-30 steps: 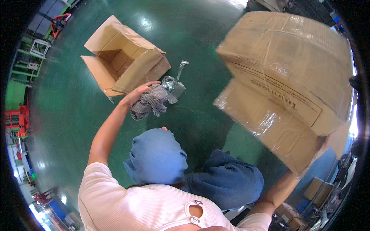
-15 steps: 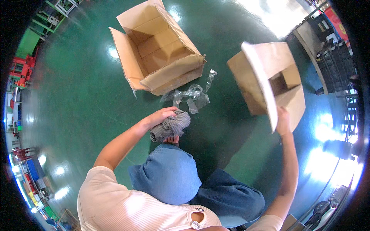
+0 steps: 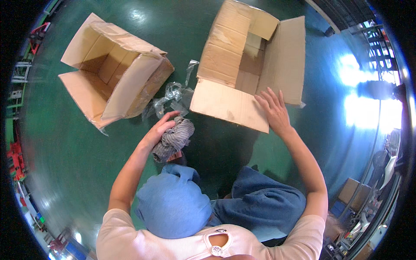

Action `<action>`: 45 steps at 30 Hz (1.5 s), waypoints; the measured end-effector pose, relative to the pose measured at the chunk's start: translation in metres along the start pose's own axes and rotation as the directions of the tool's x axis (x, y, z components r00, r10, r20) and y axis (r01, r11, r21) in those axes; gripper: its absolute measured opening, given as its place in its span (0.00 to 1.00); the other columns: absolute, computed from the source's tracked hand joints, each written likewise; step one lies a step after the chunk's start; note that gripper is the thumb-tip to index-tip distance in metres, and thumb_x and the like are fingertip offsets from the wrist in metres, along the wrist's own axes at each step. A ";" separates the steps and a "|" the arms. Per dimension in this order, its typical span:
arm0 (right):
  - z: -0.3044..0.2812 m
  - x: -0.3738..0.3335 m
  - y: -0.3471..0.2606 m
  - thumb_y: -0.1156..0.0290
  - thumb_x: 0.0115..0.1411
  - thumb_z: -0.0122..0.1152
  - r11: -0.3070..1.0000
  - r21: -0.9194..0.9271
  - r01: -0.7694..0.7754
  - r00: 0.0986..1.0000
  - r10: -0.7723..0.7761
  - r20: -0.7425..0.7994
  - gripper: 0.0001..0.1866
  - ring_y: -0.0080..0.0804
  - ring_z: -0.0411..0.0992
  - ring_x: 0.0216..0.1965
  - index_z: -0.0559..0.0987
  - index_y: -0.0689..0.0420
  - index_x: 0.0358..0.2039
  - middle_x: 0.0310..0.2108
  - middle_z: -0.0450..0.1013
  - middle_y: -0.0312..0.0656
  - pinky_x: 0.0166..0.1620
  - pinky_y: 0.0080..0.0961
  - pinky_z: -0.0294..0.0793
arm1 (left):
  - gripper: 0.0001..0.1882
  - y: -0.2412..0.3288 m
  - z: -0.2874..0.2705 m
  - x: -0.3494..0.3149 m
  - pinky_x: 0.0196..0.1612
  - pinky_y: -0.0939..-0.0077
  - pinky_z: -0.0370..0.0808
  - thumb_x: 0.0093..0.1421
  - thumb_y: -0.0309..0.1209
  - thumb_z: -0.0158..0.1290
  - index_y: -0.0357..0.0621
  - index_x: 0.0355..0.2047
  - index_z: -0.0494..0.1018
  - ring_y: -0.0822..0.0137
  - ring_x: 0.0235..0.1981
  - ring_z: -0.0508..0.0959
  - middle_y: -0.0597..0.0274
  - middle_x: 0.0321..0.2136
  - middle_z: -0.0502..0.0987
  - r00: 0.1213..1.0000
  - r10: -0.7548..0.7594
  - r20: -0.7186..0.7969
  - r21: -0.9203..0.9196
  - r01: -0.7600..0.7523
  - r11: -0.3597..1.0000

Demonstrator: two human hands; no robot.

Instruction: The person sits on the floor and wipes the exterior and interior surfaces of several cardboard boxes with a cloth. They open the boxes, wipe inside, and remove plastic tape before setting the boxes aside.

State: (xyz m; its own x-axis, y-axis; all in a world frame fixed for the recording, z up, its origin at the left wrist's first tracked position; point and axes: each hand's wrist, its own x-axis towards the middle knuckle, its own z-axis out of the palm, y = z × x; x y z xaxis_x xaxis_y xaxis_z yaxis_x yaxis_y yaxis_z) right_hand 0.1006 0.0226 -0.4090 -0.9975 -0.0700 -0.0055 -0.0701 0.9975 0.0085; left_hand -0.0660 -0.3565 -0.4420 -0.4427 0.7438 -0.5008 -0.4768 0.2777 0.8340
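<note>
My left hand (image 3: 161, 131) is closed around a crumpled grey striped cloth (image 3: 174, 138), held low above my foot. My right hand (image 3: 275, 113) lies with fingers spread at the near right corner of an open cardboard box (image 3: 229, 106), where the near flap meets the right one. This box stands on the floor with its flaps folded outward, and part of its inside shows. To its left stands a second open cardboard box (image 3: 130, 93), turned at an angle, with its flaps up.
Crumpled clear plastic tape or film (image 3: 173, 93) lies on the green floor (image 3: 216, 147) between the boxes. Dark stacked crates (image 3: 346, 13) stand at the far right. A cardboard piece (image 3: 353, 195) and clutter line the right edge. My blue-clad knees (image 3: 173, 203) are close below.
The right-hand box has come down from a tilted, gripped position to standing on the floor, and my right hand has loosened. The view has shifted right; the cloth stays in my left hand.
</note>
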 end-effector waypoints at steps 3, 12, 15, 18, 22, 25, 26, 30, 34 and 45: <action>-0.015 -0.016 -0.029 0.80 0.45 0.58 0.957 0.290 -0.025 0.997 0.047 -0.068 0.34 0.38 0.58 0.60 0.67 0.43 0.55 0.54 0.65 0.37 0.66 0.49 0.44 | 0.35 0.012 0.004 0.017 0.58 0.71 0.59 0.57 0.35 0.46 0.45 0.64 0.49 0.65 0.53 0.66 0.56 0.60 0.57 0.999 0.018 -0.041 0.148 -0.011 0.989; -0.085 -0.027 0.014 0.85 0.42 0.52 0.869 0.280 -0.408 0.900 0.330 0.286 0.27 0.38 0.73 0.45 0.77 0.44 0.42 0.45 0.74 0.35 0.47 0.31 0.74 | 0.42 0.061 0.024 0.049 0.56 0.63 0.65 0.54 0.32 0.50 0.57 0.67 0.41 0.54 0.53 0.68 0.51 0.64 0.52 0.989 0.096 0.112 0.441 -0.136 0.887; -0.112 -0.035 0.030 0.74 0.51 0.58 0.904 0.208 -0.373 0.735 0.152 0.660 0.19 0.43 0.72 0.45 0.77 0.51 0.46 0.44 0.74 0.42 0.49 0.34 0.72 | 0.42 0.055 0.039 0.049 0.57 0.62 0.65 0.54 0.35 0.50 0.57 0.66 0.42 0.49 0.54 0.68 0.54 0.64 0.51 0.968 0.038 0.248 0.498 -0.161 0.852; -0.099 -0.023 0.030 0.66 0.56 0.57 0.565 0.762 -0.317 0.922 -0.007 0.388 0.17 0.45 0.72 0.45 0.76 0.57 0.46 0.45 0.74 0.46 0.50 0.35 0.70 | 0.41 0.038 0.063 0.055 0.55 0.61 0.67 0.54 0.36 0.48 0.58 0.66 0.42 0.49 0.50 0.72 0.47 0.59 0.60 0.948 -0.019 0.319 0.529 -0.161 0.833; -0.027 0.031 0.021 0.59 0.59 0.54 0.822 0.416 -0.390 0.904 0.254 0.344 0.23 0.47 0.71 0.47 0.72 0.61 0.50 0.44 0.73 0.55 0.52 0.35 0.68 | 0.41 0.020 0.090 0.060 0.53 0.59 0.67 0.53 0.36 0.48 0.57 0.66 0.43 0.43 0.46 0.74 0.36 0.44 0.73 0.923 -0.006 0.386 0.580 -0.238 0.779; 0.009 0.062 0.020 0.58 0.53 0.61 0.806 0.387 -0.447 0.864 0.277 0.421 0.29 0.50 0.71 0.47 0.69 0.62 0.52 0.42 0.72 0.59 0.52 0.37 0.68 | 0.42 0.012 0.101 0.058 0.53 0.60 0.67 0.53 0.37 0.49 0.53 0.65 0.42 0.42 0.46 0.74 0.35 0.43 0.73 0.936 -0.010 0.353 0.565 -0.204 0.800; 0.011 0.068 0.021 0.58 0.51 0.63 0.804 0.417 -0.424 0.867 0.227 0.444 0.32 0.51 0.70 0.47 0.68 0.62 0.53 0.42 0.72 0.60 0.52 0.38 0.68 | 0.42 0.011 0.102 0.057 0.53 0.60 0.67 0.54 0.37 0.49 0.52 0.65 0.41 0.42 0.46 0.74 0.35 0.43 0.73 0.942 -0.011 0.335 0.560 -0.189 0.807; -0.020 0.073 0.007 0.61 0.45 0.68 0.639 0.528 -0.559 0.825 0.364 0.433 0.34 0.53 0.72 0.44 0.66 0.63 0.51 0.39 0.73 0.61 0.48 0.40 0.70 | 0.43 0.016 0.100 0.050 0.53 0.60 0.67 0.54 0.38 0.49 0.52 0.65 0.38 0.40 0.47 0.73 0.33 0.43 0.73 0.989 0.027 0.148 0.622 -0.114 0.775; -0.051 0.063 -0.045 0.66 0.45 0.66 0.727 0.473 -0.497 0.867 0.437 0.239 0.28 0.53 0.74 0.38 0.65 0.63 0.44 0.33 0.74 0.57 0.42 0.42 0.72 | 0.46 0.034 0.091 0.041 0.53 0.58 0.67 0.53 0.37 0.50 0.54 0.66 0.34 0.39 0.46 0.73 0.34 0.43 0.73 0.981 0.171 0.087 0.687 -0.184 0.703; -0.047 0.057 -0.096 0.66 0.49 0.65 0.819 0.573 -0.011 1.000 0.006 0.012 0.36 0.48 0.66 0.52 0.61 0.57 0.57 0.52 0.63 0.50 0.54 0.37 0.66 | 0.40 0.076 0.071 0.014 0.48 0.58 0.72 0.46 0.27 0.53 0.56 0.61 0.54 0.43 0.44 0.74 0.39 0.46 0.70 0.957 0.288 0.034 0.899 -0.155 0.409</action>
State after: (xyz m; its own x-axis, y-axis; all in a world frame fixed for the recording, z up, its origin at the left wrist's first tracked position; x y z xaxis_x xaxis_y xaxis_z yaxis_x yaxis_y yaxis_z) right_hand 0.0498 -0.0775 -0.3627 -0.9978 -0.0644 -0.0176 -0.0431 0.8230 -0.5663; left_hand -0.0543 -0.2816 -0.3697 -0.5351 0.8126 -0.2310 0.5565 0.5448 0.6273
